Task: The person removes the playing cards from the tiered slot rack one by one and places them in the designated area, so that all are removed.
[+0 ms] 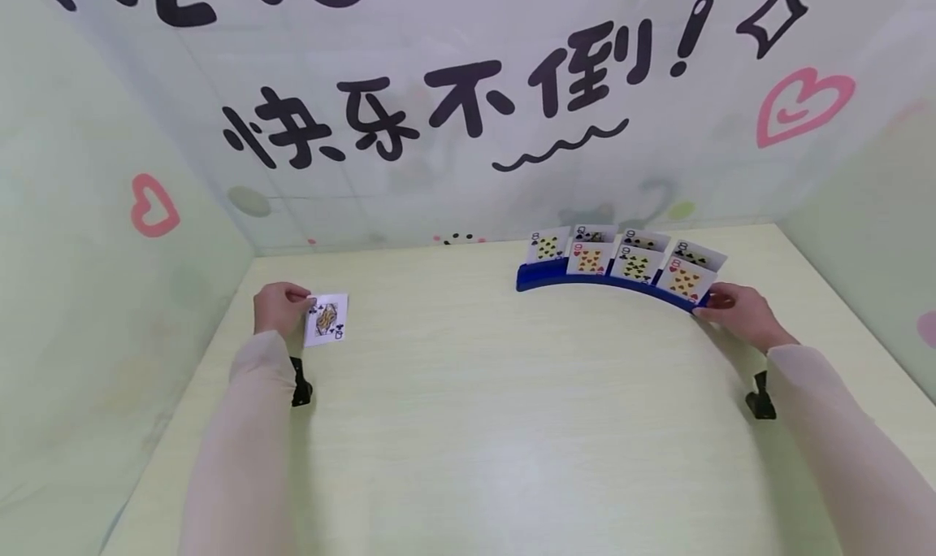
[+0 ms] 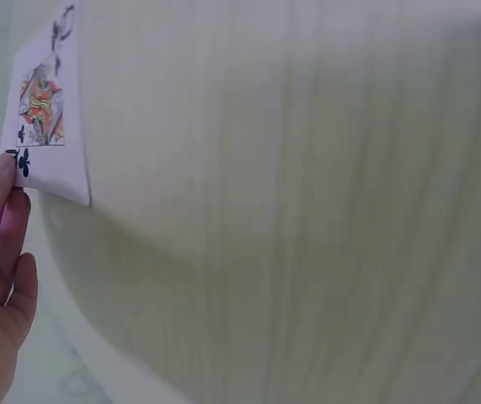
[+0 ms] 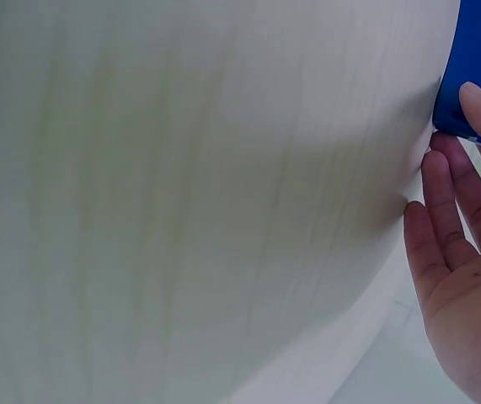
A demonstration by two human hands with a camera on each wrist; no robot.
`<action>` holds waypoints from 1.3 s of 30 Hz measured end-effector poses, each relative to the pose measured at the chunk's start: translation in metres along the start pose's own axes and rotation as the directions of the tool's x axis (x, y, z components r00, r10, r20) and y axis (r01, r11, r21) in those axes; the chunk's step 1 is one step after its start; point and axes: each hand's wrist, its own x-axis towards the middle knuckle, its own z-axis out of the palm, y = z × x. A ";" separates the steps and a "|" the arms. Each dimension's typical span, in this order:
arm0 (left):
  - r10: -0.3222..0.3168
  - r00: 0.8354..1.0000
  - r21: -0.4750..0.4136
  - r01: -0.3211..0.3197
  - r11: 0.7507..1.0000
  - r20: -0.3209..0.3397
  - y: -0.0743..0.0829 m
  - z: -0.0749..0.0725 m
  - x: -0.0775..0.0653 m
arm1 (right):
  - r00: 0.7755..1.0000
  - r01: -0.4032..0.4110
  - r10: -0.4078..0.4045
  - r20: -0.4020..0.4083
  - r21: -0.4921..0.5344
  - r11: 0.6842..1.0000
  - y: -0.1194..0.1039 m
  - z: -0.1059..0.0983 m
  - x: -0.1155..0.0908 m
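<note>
At the table's left side my left hand pinches a queen of clubs playing card by its corner, face up, thumb on top. The left wrist view shows that thumb over the corner of the card. Over at the right, a curved blue card holder stands with several cards in two rows, among them a nine of hearts and an eight of hearts. My right hand grips the holder's right end. Its thumb lies on the blue end, with fingers beneath in the right wrist view.
The pale wooden table ends at a back wall printed with large dark characters. Side walls stand to the left and right. Black wrist mounts hang under both sleeves.
</note>
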 end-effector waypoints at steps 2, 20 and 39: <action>0.001 1.000 0.029 -0.001 1.000 0.004 0.000 0.000 -0.003 | 1.000 -0.001 0.001 0.004 0.007 1.000 -0.001 0.000 0.001; 0.027 0.998 0.075 -0.031 0.997 0.053 -0.006 0.001 -0.007 | 1.000 -0.014 0.014 0.005 0.008 1.000 -0.001 0.001 0.004; 0.202 0.973 0.042 -0.207 0.977 0.109 0.041 -0.007 -0.015 | 1.000 -0.019 0.019 -0.002 -0.003 1.000 -0.001 0.002 -0.001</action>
